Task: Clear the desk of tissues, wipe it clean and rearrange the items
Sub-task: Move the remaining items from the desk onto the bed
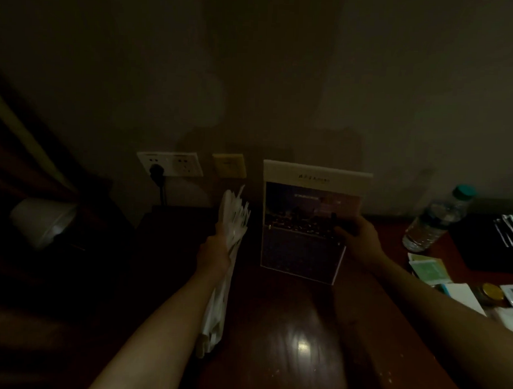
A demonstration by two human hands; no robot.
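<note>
The scene is dim. My left hand point(215, 251) grips a bundle of white papers or leaflets point(232, 219) that stands nearly upright over the dark wooden desk point(296, 341), with its lower end trailing along my forearm. My right hand point(359, 241) holds the right edge of an upright display card point(303, 222), a clear stand with a dark picture and a pale header. The card's base rests on the desk near the wall. No loose tissues are plain to see.
A plastic water bottle point(436, 221) lies tilted at the right. Beside it are a black tray point(492, 240) with sachets, green and white cards point(428, 270) and a small gold-lidded jar point(491, 292). Wall sockets point(170, 163) with a plug sit behind. A lamp shade point(42, 221) stands at the left.
</note>
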